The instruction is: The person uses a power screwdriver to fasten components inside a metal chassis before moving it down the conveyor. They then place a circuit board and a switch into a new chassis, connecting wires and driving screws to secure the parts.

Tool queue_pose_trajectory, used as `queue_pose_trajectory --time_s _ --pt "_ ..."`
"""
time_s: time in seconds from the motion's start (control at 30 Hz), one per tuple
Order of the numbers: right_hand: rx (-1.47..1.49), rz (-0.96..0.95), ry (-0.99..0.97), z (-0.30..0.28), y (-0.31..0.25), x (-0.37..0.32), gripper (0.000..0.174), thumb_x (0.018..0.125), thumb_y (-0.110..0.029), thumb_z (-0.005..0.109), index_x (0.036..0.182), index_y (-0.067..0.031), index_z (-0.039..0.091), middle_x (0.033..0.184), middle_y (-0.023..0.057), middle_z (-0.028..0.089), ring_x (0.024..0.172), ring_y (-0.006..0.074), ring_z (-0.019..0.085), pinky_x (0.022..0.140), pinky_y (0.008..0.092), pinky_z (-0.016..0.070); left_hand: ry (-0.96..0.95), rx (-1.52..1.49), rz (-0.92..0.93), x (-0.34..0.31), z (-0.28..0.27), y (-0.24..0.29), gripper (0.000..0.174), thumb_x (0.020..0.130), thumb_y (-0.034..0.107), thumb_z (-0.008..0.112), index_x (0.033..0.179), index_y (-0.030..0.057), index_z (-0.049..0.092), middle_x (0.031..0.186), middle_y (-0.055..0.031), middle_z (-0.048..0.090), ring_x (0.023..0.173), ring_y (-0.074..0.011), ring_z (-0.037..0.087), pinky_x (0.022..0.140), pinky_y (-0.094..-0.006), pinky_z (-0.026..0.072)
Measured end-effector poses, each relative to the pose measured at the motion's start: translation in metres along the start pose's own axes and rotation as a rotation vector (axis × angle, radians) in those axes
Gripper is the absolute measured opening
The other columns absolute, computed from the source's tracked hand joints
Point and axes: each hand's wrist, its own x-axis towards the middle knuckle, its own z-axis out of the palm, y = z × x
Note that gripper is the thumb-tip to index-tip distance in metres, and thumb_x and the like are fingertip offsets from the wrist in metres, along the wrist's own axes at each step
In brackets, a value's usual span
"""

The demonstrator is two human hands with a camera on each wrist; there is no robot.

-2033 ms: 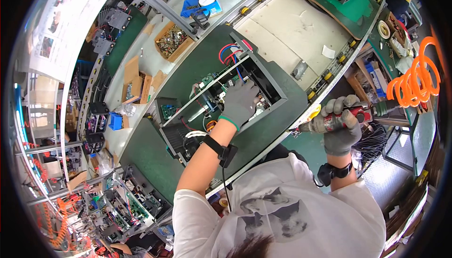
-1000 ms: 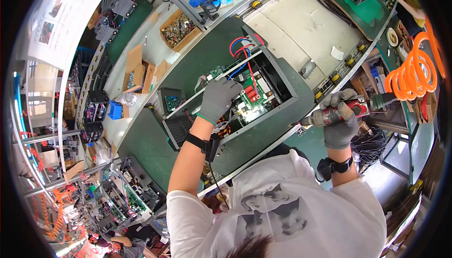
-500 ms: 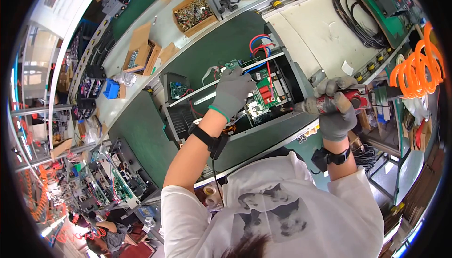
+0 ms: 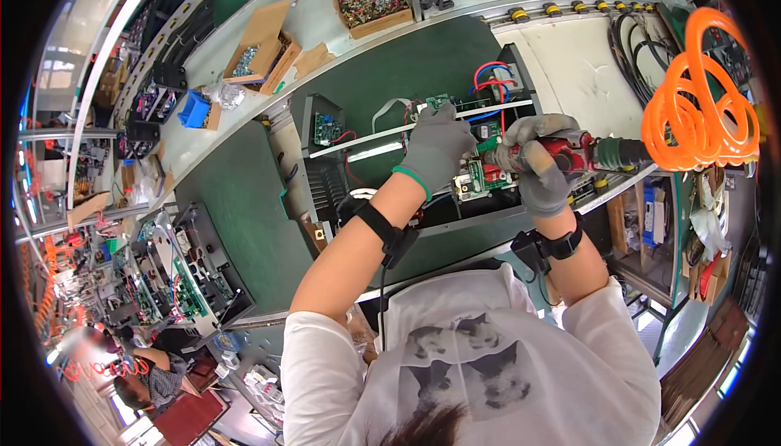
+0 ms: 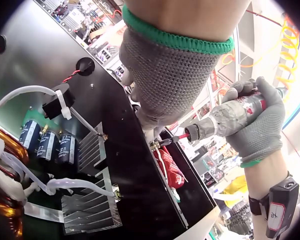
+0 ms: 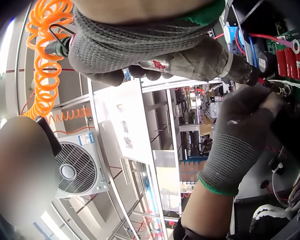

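My gloved right hand (image 4: 543, 171) grips a red and grey pneumatic screwdriver (image 4: 573, 155), held sideways over the right part of a black metal equipment chassis (image 4: 472, 232). Its slim bit (image 5: 181, 136) points into the chassis beside red cylindrical components (image 5: 171, 172) on a green circuit board (image 4: 470, 185). My gloved left hand (image 4: 439, 149) reaches over the inner dividing wall, fingertips right at the bit's end in the right wrist view. Whether those fingers pinch something I cannot tell. Red and blue wires (image 4: 492, 80) loop up at the chassis's back right corner.
An orange coiled hose (image 4: 683, 96) hangs at the right, meeting the screwdriver's rear. Behind the green work board (image 4: 390, 72) stand a carton of small parts (image 4: 370, 2) and a blue bin (image 4: 194, 110). Black cables (image 4: 630, 47) lie at the back right.
My right hand has brought the screwdriver from beside the bench leftward and up over the chassis. My left hand has shifted from the board to the dividing wall. The view has turned.
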Motion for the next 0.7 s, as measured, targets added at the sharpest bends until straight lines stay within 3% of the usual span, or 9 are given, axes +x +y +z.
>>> queue_pose_trajectory --time_s 0.2,0.3,0.47,0.57,0.7 --pt "-0.102 -0.026 -0.100 -0.001 0.001 0.000 0.026 0.077 0.005 0.057 0.099 -0.0069 0.048 0.084 0.0129 0.055 0.061 0.0150 0.049 0.051 0.0287 0.0445 -0.032 -0.010 0.004 0.001 -0.005 0.001 0.013 0.071 0.017 0.069 0.080 0.0256 0.070 0.090 0.0058 0.061 0.107 -0.0237 0.050 0.091 -0.0445 0.0375" --pt "-0.062 0.004 -0.164 0.000 0.003 -0.002 0.026 0.077 0.007 0.057 0.098 -0.0057 0.047 0.084 0.0122 0.055 0.064 0.0157 0.052 0.057 0.0296 0.0476 0.004 -0.024 -0.004 -0.001 -0.001 0.000 0.013 0.072 0.017 0.069 0.081 0.0261 0.071 0.090 0.0057 0.061 0.106 -0.0235 0.050 0.090 -0.0442 0.0374" --pt "-0.239 0.016 -0.188 0.003 0.008 -0.002 0.030 0.074 0.014 0.056 0.098 -0.0027 0.048 0.087 0.0114 0.057 0.075 0.0185 0.058 0.071 0.0330 0.0524 0.014 -0.048 -0.039 -0.003 0.001 -0.001 0.012 0.072 0.019 0.068 0.081 0.0268 0.070 0.086 0.0047 0.062 0.102 -0.0221 0.051 0.087 -0.0435 0.0376" --pt "-0.432 0.048 -0.223 0.010 0.008 -0.001 0.028 0.074 0.015 0.055 0.096 -0.0022 0.050 0.088 0.0106 0.059 0.077 0.0172 0.059 0.071 0.0320 0.0528 0.049 -0.134 -0.039 -0.007 0.001 -0.005 0.009 0.073 0.020 0.067 0.080 0.0242 0.070 0.082 0.0023 0.062 0.100 -0.0217 0.052 0.086 -0.0426 0.0372" --pt "-0.344 0.118 -0.219 0.021 0.009 0.001 0.029 0.074 0.017 0.054 0.095 -0.0025 0.052 0.087 0.0096 0.059 0.078 0.0161 0.060 0.070 0.0295 0.0527 0.146 -0.106 -0.086 -0.005 0.011 -0.001 0.003 0.072 0.021 0.067 0.071 0.0175 0.068 0.079 -0.0028 0.061 0.098 -0.0228 0.052 0.085 -0.0409 0.0363"
